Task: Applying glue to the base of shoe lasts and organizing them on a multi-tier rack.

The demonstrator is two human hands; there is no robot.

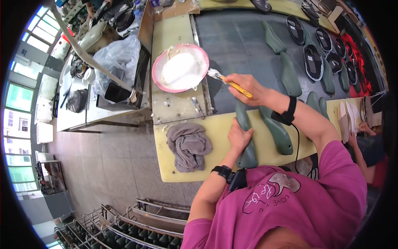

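My right hand (258, 91) is closed around the yellow handle of a brush (237, 86). Its pale, paste-smeared bristles are just right of a pink-rimmed bowl (156, 78) with a thick mound of white paste (182, 66). My left hand (239, 137) is wrapped around a dark green shoe last (248, 153) at the table's near edge. Another green shoe last (278, 133) lies to the right, under my right forearm. A crumpled grey cloth (188, 147) rests left of my left hand. Between cloth and bowl is a small paste-stained tool (198, 108).
The yellow tabletop (166, 168) borders a dark belt surface (244, 37). More green lasts (290, 74) and several black shoe uppers (313, 62) lie on the right. Another person's hand (365, 128) is beside pale insoles (348, 118). Metal racks (145, 211) stand lower left.
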